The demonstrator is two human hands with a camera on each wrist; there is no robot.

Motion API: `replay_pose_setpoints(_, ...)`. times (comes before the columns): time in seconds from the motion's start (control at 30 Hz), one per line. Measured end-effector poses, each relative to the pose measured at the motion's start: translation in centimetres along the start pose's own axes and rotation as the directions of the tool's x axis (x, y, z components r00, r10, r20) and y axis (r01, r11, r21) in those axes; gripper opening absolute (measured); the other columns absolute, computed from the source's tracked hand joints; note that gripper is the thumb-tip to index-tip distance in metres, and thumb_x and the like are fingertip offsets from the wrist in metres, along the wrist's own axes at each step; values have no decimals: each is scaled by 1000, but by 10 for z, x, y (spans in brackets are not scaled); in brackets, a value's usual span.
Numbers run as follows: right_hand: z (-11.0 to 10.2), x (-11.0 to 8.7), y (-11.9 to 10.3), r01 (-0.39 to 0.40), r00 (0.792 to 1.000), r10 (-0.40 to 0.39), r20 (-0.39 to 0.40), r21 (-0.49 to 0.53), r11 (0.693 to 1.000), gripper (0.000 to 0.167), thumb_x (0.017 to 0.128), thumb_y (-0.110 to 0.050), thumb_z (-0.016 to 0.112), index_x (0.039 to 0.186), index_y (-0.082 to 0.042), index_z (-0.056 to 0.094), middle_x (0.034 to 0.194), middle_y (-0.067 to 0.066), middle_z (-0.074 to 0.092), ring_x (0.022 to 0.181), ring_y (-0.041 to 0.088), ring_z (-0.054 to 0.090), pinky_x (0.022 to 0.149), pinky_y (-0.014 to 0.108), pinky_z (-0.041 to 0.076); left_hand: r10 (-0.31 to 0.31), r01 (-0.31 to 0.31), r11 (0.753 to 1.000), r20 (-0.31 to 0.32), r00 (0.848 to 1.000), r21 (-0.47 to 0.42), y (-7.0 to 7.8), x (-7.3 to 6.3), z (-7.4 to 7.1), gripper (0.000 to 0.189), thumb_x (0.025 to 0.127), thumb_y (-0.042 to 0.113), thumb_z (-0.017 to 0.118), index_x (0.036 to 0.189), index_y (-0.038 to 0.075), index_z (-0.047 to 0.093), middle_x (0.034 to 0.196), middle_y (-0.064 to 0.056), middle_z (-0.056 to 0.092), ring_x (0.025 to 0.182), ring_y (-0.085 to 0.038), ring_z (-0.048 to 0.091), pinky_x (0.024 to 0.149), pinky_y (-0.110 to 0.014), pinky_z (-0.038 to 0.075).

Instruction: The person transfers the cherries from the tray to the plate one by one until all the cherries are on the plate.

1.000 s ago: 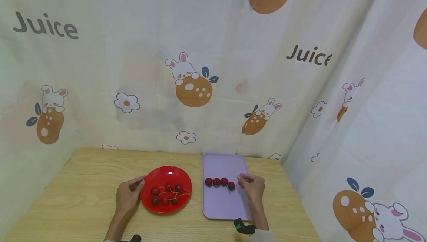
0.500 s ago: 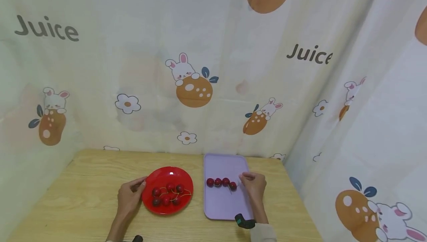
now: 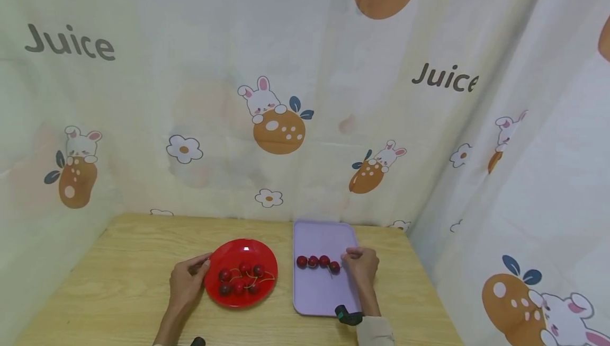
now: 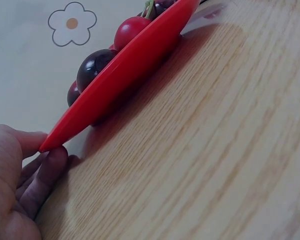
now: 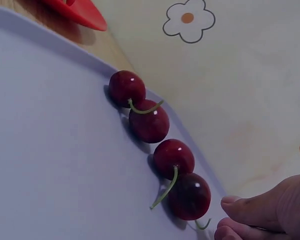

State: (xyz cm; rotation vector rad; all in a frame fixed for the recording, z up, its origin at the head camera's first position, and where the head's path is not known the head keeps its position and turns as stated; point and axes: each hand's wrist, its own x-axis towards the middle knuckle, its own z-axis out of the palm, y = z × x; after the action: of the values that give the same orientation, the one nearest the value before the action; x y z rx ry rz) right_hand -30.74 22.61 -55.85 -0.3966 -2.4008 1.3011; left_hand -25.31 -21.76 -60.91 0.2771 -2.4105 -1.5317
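My left hand (image 3: 187, 281) pinches the left rim of a round red plate (image 3: 220, 253), thumb above and fingers under the edge in the left wrist view. Several dark red cherries (image 4: 131, 33) with green stems lie on that plate. To its right is a lilac rectangular tray (image 3: 324, 298), where several more cherries (image 5: 149, 121) form a slanting row. My right hand (image 3: 363, 265) hovers at the right end of this row, over the tray's right side. Its thumb and fingers are bent, close beside the last cherry (image 5: 189, 196) and its short stem, with a gap between their tips.
Plate and tray stand side by side on a wooden table (image 3: 143, 250). A pale curtain (image 3: 214, 97) printed with rabbits, flowers and "Juice" hangs behind the table and along its sides. Dark wrist gear (image 3: 348, 315) shows by the right wrist.
The head view shifts slightly, so the scene sits a little farther right. Both hands, the plate, the tray and the cherries keep nearly the same places relative to one another.
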Motion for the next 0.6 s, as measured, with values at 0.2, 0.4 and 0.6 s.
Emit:
replay_pose_setpoints(0.2, 9, 5, 9, -32, 999, 32, 25, -9, 999, 16, 83, 3, 85, 98, 8, 82, 89, 25, 81, 80, 32, 78, 73, 39, 59, 0, 0, 1000, -17, 1000, -11, 0, 0, 1, 27, 107, 15, 70, 131, 8, 80, 123, -15, 82, 90, -5, 69, 77, -16, 52)
replay_pose_setpoints(0.4, 16, 8, 14, -23, 1000, 23, 1, -28, 999, 15, 79, 5, 85, 94, 7, 82, 85, 24, 81, 73, 31, 78, 67, 34, 57, 21, -21, 1000, -34, 999, -13, -3, -1, 2, 26, 105, 13, 71, 129, 7, 81, 119, -16, 83, 87, -2, 69, 76, -16, 52)
replay_pose_setpoints(0.6, 22, 10, 17, 8, 1000, -8, -18, -27, 1000, 13, 77, 8, 85, 90, 7, 81, 81, 22, 80, 66, 23, 75, 66, 34, 56, 29, -30, 1000, -43, 999, -8, -4, 0, 3, 25, 105, 12, 71, 128, 7, 81, 120, -15, 83, 87, -1, 68, 76, -16, 52)
